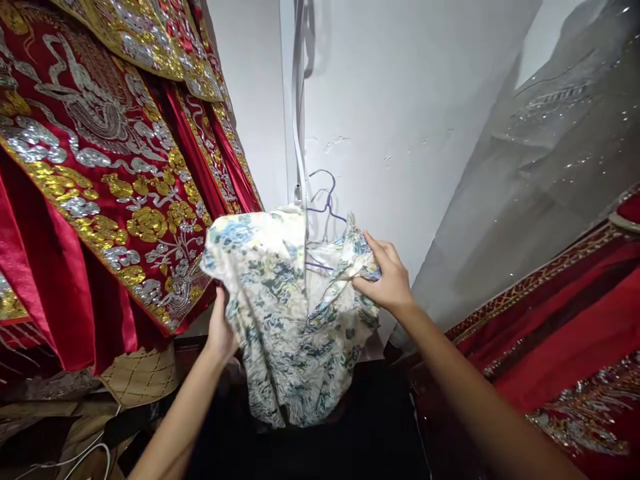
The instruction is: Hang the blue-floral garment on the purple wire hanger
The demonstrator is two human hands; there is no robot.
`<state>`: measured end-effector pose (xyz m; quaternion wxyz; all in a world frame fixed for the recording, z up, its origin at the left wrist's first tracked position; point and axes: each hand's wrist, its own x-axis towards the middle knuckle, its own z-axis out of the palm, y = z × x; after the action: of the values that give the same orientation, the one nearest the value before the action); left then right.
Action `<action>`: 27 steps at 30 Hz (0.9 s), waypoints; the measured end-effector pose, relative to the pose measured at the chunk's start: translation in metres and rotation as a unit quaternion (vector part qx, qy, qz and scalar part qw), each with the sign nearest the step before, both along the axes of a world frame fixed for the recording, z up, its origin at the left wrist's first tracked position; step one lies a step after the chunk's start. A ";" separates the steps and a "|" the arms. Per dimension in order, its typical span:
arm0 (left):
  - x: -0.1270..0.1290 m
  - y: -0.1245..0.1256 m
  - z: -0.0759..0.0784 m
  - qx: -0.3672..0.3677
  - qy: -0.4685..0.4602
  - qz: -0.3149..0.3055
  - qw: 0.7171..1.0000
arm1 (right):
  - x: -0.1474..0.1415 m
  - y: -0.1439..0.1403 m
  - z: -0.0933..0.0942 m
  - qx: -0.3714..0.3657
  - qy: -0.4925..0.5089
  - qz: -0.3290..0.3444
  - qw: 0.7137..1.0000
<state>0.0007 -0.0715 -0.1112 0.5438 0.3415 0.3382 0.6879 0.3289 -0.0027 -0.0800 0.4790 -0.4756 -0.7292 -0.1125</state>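
A cream garment with a blue and green floral print (290, 320) hangs in front of me on a thin purple wire hanger (326, 200). My right hand (386, 275) grips the garment's upper right shoulder, pinching the fabric. My left hand (221, 328) holds the garment's left edge lower down, partly hidden behind the cloth. The hanger's hook pokes up above the collar, close to a white strap (299, 120) hanging down the wall.
Red satin robes with gold and silver embroidery (100, 167) hang on the left. A grey sheer sequined garment (545, 173) and another red embroidered one (560, 333) hang on the right. A white wall (400, 100) is behind. Tan quilted fabric (140, 375) lies at the lower left.
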 end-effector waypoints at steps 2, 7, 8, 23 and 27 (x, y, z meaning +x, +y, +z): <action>0.000 -0.007 -0.034 -0.057 -0.008 0.010 0.998 | 0.002 0.003 0.006 -0.016 -0.010 -0.004 1.000; 0.020 -0.031 -0.091 -0.108 0.163 0.067 0.979 | -0.011 -0.015 0.018 -0.031 -0.056 0.056 0.996; 0.026 -0.037 -0.099 -0.121 0.170 0.083 0.974 | -0.016 -0.026 0.013 -0.041 -0.043 0.076 0.995; 0.066 -0.087 -0.092 -0.176 0.092 0.025 0.980 | -0.106 -0.109 -0.104 -0.471 0.251 0.248 0.809; 0.065 -0.084 -0.105 -0.197 0.071 0.058 0.976 | -0.106 -0.116 -0.111 -0.453 0.296 0.236 0.807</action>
<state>0.0653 -0.1551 -0.2166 0.5344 0.2555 0.5241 0.6119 0.2230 -0.1191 -0.1907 0.4138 -0.4622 -0.6098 0.4932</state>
